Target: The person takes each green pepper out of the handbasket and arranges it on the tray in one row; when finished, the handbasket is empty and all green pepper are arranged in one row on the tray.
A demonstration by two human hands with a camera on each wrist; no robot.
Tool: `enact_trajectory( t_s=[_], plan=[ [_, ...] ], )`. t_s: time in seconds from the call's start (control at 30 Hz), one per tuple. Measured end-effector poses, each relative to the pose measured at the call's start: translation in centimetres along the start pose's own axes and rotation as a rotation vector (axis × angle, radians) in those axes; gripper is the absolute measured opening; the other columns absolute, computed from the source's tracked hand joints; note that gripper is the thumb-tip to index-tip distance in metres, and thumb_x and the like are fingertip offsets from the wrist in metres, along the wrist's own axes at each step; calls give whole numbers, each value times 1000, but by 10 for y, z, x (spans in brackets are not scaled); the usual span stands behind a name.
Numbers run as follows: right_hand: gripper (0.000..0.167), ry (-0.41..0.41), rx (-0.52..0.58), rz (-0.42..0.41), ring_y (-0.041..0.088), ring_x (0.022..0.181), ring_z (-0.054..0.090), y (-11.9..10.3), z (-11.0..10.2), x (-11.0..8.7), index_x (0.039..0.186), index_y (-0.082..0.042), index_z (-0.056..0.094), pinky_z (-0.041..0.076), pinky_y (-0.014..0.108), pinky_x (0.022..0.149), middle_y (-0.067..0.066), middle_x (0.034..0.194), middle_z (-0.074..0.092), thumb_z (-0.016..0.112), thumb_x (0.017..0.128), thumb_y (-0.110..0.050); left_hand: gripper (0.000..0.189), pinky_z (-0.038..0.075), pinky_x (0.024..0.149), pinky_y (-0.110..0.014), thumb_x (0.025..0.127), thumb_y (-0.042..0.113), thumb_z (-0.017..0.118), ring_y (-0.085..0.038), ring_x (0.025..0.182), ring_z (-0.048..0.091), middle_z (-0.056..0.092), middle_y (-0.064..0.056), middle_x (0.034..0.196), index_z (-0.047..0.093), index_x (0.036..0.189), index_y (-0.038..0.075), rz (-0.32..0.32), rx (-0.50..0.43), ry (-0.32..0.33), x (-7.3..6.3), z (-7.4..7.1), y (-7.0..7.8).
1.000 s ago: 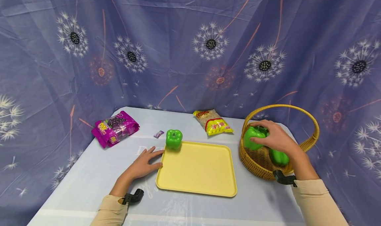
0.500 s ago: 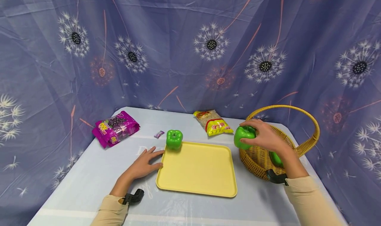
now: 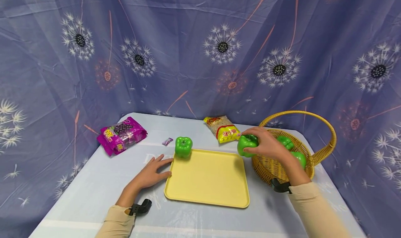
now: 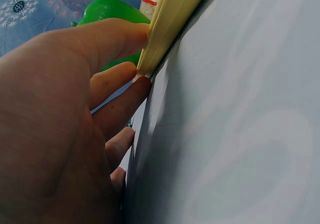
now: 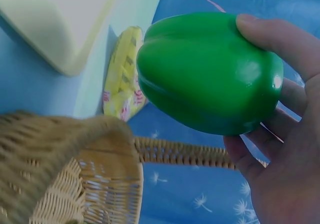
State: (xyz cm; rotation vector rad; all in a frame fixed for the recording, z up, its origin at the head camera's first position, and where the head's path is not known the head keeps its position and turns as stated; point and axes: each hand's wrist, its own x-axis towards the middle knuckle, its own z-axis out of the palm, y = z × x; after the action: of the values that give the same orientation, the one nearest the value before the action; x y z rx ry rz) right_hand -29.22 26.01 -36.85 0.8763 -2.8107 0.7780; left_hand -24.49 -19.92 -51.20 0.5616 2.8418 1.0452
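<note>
My right hand (image 3: 265, 143) grips a green bell pepper (image 5: 207, 74) in the air, between the yellow tray's right back corner and the wicker basket (image 3: 264, 168). Thumb and fingers curl round the pepper's sides in the right wrist view. Two more green peppers, one at the back (image 3: 285, 142) and one at the right (image 3: 300, 158), lie inside the basket. My left hand (image 3: 151, 173) touches the left edge of the yellow tray (image 3: 208, 178) with loosely spread fingers. Another green bell pepper (image 3: 183, 146) stands at the tray's back left corner.
A purple snack bag (image 3: 123, 135) lies at the back left of the table, with a small wrapped candy (image 3: 167, 141) to its right. Behind the tray is a yellow-and-clear food packet (image 3: 223, 129). The basket's tall handle (image 3: 333, 137) arches above its rim. A patterned curtain (image 3: 188, 50) hangs behind.
My right hand has lifted the pepper out of the basket and carried it left, toward the tray. The peppers left in the basket show more fully. My left hand stays put.
</note>
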Motion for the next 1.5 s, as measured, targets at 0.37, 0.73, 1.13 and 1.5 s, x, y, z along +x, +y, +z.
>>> enact_trajectory(
  t_s=[0.37,0.73,1.13,1.5],
  plan=[
    [61,-12,4,15,31,121,44,-3,21,15,127,-17,63,42,51,91,8,130,54,84,73,-34,59,10,110,-63,89,47,64,-41,141,19,34,-18,150,51,142,24,14,7,-6,2,1,-4],
    [58,-46,8,-18,31,117,46,-8,43,31,127,-16,64,43,45,87,9,130,55,84,75,-29,60,10,108,-66,89,50,63,-45,140,17,33,-19,151,51,142,25,5,1,-8,0,0,-5],
    [58,-81,26,-25,28,113,48,-16,61,47,128,-15,62,47,44,83,8,129,54,83,76,-31,61,11,107,-68,89,51,63,-48,139,14,30,-20,152,50,142,26,-19,6,-14,1,-1,-2],
    [58,-82,35,-32,26,114,48,-23,77,60,128,-15,63,47,41,83,8,131,54,83,76,-31,60,11,107,-69,89,50,63,-48,139,14,30,-20,152,50,142,26,-15,1,-8,0,0,-1]
  ],
)
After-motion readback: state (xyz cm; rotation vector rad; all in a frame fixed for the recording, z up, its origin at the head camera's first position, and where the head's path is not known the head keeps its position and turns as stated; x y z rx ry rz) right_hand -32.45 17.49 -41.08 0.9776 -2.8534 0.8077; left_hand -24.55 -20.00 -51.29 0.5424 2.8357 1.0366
